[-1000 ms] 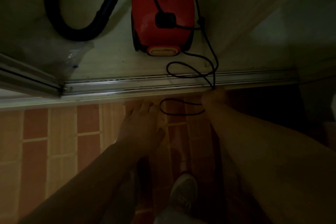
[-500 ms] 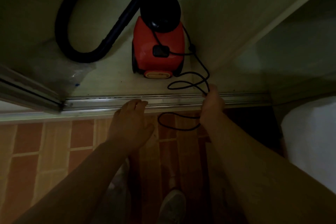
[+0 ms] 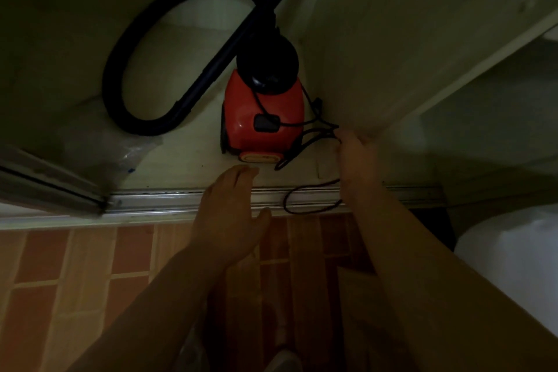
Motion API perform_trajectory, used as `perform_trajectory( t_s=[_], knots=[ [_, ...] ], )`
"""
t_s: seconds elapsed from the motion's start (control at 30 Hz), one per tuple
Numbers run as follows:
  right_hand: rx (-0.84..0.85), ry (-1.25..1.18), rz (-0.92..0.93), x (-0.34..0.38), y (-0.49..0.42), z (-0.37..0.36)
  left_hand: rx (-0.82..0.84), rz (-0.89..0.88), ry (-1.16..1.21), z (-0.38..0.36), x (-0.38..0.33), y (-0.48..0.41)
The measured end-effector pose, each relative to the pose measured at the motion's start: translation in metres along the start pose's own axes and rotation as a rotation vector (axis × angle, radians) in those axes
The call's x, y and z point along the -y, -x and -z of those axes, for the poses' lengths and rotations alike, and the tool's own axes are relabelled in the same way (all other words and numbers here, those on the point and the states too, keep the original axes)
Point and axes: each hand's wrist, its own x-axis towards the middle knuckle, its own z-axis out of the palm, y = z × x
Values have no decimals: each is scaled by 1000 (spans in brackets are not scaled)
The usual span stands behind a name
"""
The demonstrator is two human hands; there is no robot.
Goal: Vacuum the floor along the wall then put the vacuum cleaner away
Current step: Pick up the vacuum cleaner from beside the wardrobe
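Observation:
The red vacuum cleaner (image 3: 263, 118) stands inside a pale closet, past the metal sliding-door track (image 3: 169, 201). Its black hose (image 3: 120, 75) curls in a loop to the left, and the black tube (image 3: 271, 6) leans up across it. My right hand (image 3: 356, 157) reaches into the closet to the right of the red body and grips the black power cord (image 3: 305, 142). A loop of the cord (image 3: 302, 208) still lies over the track. My left hand (image 3: 232, 214) hovers above the track with straight fingers that point at the vacuum's front, and holds nothing.
A clear plastic bag (image 3: 126, 157) lies on the closet floor at the left. A sliding door's edge (image 3: 51, 187) juts in from the left. The closet's side wall (image 3: 392, 39) stands close on the right. A white object (image 3: 507, 251) sits at the right. Brick-pattern floor (image 3: 90, 275) is underfoot.
My right hand has carried the cord from the floor outside the track into the closet beside the vacuum. My left hand has moved forward over the track.

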Motion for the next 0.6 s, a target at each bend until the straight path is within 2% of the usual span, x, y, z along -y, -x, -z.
perform_trajectory(
  t_s=[0.3,0.4,0.5,0.6],
  knots=[
    [132,-193,-106,30,-6,-25,3,-52,24,33,-36,-34],
    [151,-117,-79,31,-7,-32,45,-93,-54,49,-36,-54],
    [90,17,-49,27,-13,-41,83,-77,-100,58,-33,-72],
    [-54,124,-66,22,-23,-53,104,-80,-99,64,-33,-85]
  ],
)
